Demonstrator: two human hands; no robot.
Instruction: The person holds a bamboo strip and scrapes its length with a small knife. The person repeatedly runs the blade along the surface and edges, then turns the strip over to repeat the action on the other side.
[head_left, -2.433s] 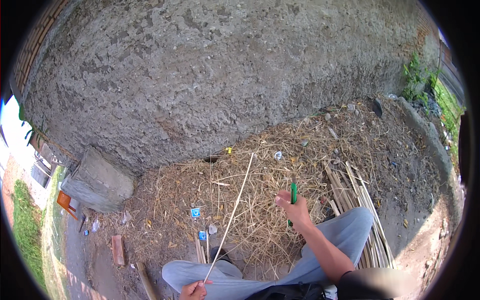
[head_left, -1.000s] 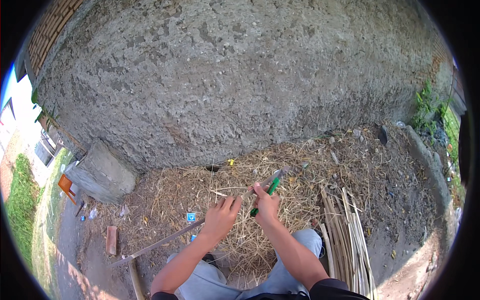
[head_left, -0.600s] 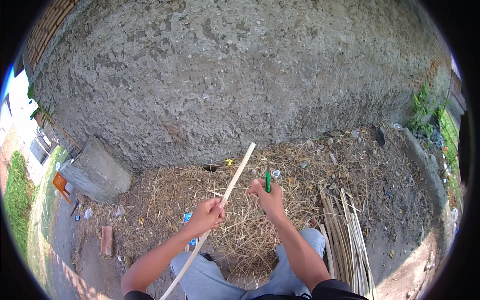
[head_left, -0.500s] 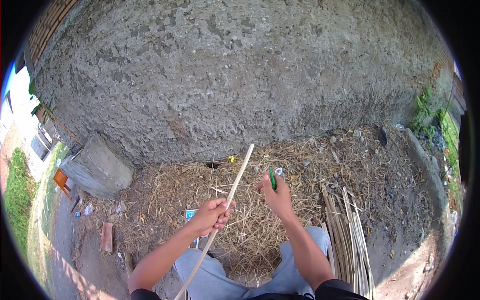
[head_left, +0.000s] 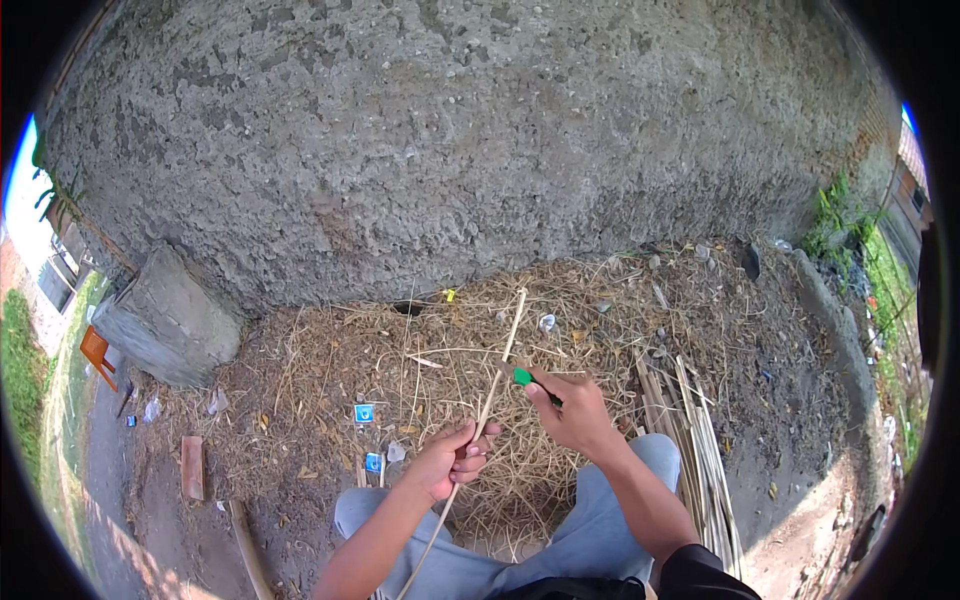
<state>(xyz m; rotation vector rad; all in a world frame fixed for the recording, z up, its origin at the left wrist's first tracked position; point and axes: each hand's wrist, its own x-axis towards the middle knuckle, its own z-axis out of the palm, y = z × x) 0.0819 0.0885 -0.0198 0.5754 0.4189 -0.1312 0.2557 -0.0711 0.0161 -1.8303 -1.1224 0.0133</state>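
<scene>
A long, pale bamboo strip (head_left: 514, 325) slants up and away in front of me, its lower end running down over my lap. My left hand (head_left: 452, 460) is closed around its middle. In my right hand (head_left: 578, 418) is a knife with a green handle (head_left: 524, 377). The short blade points left and appears to meet the strip above my left hand. Thin shavings (head_left: 520, 435) lie in a heap on the ground beneath both hands, between my knees.
Split bamboo strips (head_left: 700, 450) lie bundled beside my right knee. A rough grey wall (head_left: 480, 150) rises ahead. At the left are a concrete block (head_left: 175, 315), a brick (head_left: 193, 468) and a wooden stick (head_left: 250, 550). Blue packets (head_left: 364, 413) lie near my left hand.
My right hand has turned and brought the knife left to the strip. My left hand has shifted slightly right and down, and the strip stands a little steeper.
</scene>
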